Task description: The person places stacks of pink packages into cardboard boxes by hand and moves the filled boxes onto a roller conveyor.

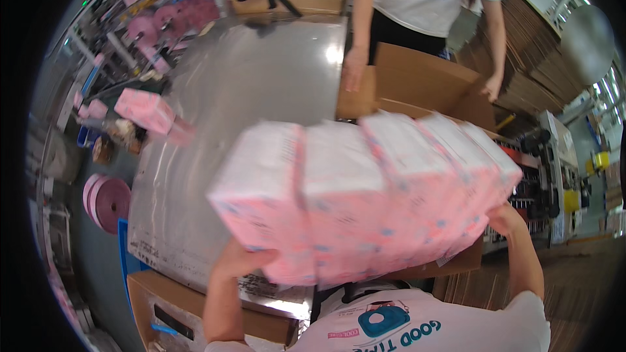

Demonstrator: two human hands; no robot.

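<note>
A row of several pink-and-white soft plastic-wrapped packs (pixel 347 215) spans the space before me, slightly blurred. My left hand (pixel 249 256) grips the lower left end of the row, and my right hand (pixel 503 217) presses on its right end. Together they squeeze the packs side by side, raised above the table edge. Most of my fingers are hidden behind or beneath the packs. Just beyond the row stands an open cardboard box (pixel 425 76), its front partly covered by the packs.
A co-worker (pixel 430 0) stands across, hands at the box. The steel table (pixel 274 68) extends left, with a pink pack (pixel 144 110) at its left edge. An open carton (pixel 288 0) sits at the back, another carton (pixel 166 286) lower left. Roller conveyor machinery (pixel 533 181) is right.
</note>
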